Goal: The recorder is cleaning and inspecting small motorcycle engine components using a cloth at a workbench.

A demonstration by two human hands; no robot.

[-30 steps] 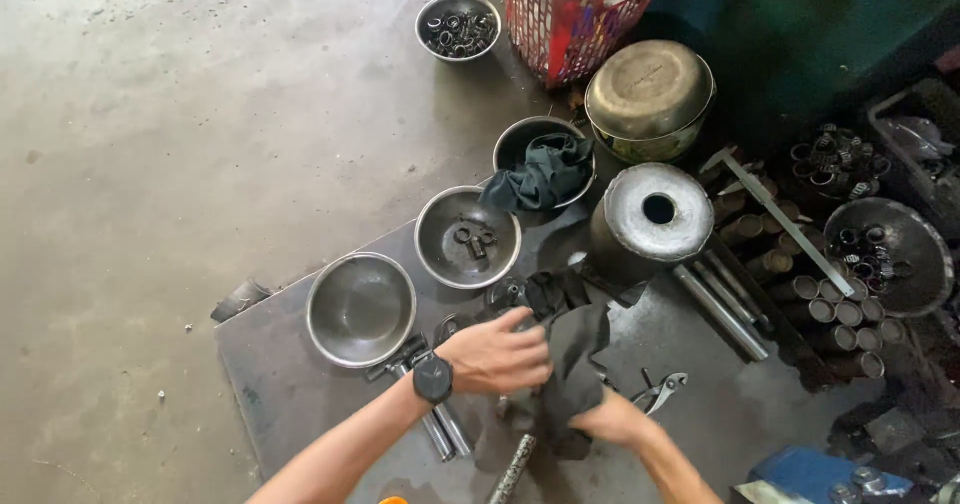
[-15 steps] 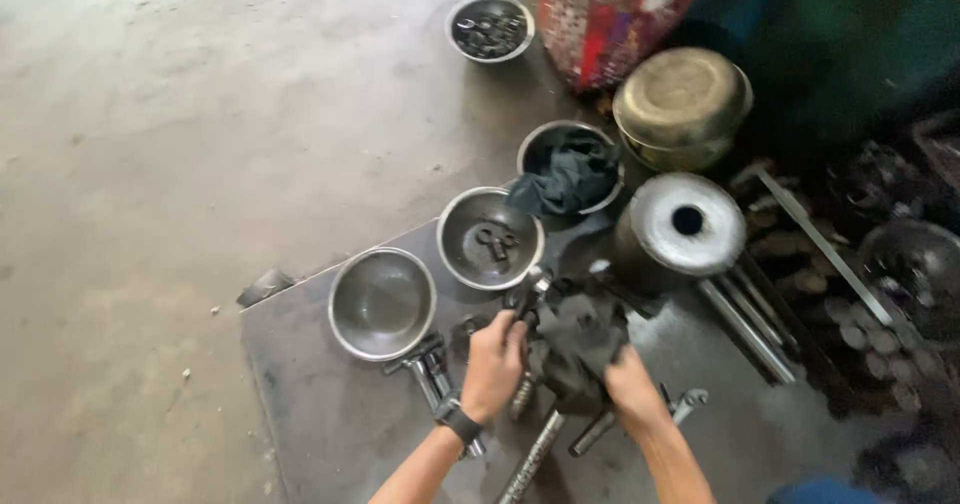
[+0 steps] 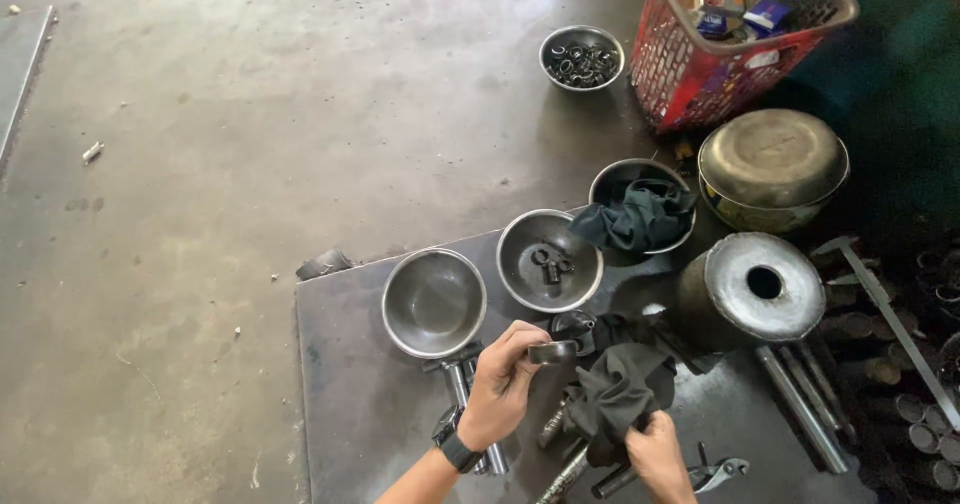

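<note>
The left hand pinches a small metal ring above the surface, just below the bowls, while the right hand grips a dark rag; wiping goes best with the ring held steady

Dark metal plate on concrete floor. Empty steel bowl beside bowl of small rings. Red basket, upturned brass-coloured bowl, metal cylinder with hole, rods at right.
</note>
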